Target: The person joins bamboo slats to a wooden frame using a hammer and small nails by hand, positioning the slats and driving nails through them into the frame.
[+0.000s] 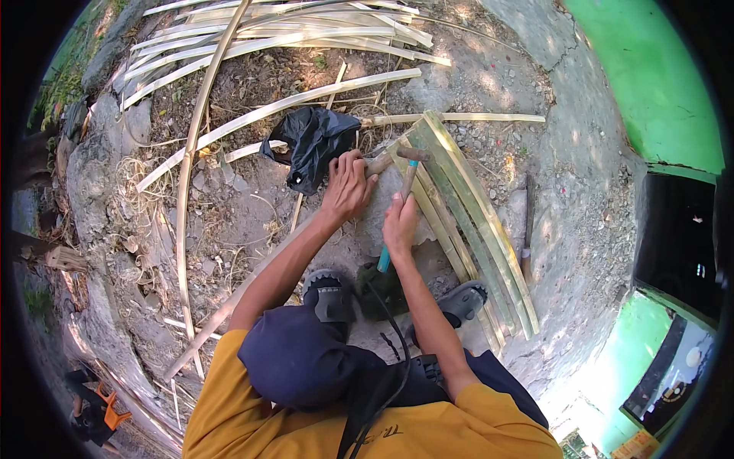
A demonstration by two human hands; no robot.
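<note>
My right hand (401,222) is closed round the teal-and-brown handle of a hammer (408,180). The hammer's rusty head lies over the upper ends of several split bamboo slats (468,210), which fan out toward my right foot. To the left of it, my left hand (349,186) curls round a long wooden pole (248,277) near its far end, close to those slat ends. That pole slants back down to the lower left, partly under my forearm. Just beyond my left hand sits a crumpled black plastic bag (317,145). Whether a nail is under the hammer cannot be made out.
More pale bamboo strips (306,34) lie across the ground at the far side. A long strip (186,191) runs down the left. A long-bladed knife (527,222) lies right of the slats. My sandalled feet (462,304) flank a dark object (380,291). A green wall (650,69) borders the right.
</note>
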